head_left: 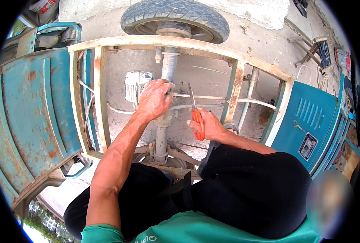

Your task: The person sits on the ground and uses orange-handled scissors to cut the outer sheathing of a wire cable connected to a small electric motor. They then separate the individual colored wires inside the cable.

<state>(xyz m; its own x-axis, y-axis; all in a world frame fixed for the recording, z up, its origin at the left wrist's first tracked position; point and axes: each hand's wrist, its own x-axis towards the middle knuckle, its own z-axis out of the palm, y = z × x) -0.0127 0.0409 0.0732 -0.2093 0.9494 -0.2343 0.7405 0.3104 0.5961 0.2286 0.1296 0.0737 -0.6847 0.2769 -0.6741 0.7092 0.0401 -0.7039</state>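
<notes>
My left hand (153, 98) is bent over the axle of a vehicle frame, its fingers closed round the end of a pale cable (204, 97) that runs off to the right. What exactly lies under those fingertips is partly hidden. In my right hand (212, 126) is a pair of scissors (198, 124) with orange-red handles. Their grey blades point away from me and stand just right of the left fingers, across the cable. A ribbed grey motor housing (134, 86) sits left of the axle tube (170, 67). Below the cable runs a corrugated conduit (183, 106).
A rusty cream frame (147, 39) surrounds the axle. Beyond it lies a tyre (176, 16). A rusted teal panel (34, 117) stands at left, a teal vented box (309, 117) at right. A brush (323, 52) is at the far right. My knees rest against the near side.
</notes>
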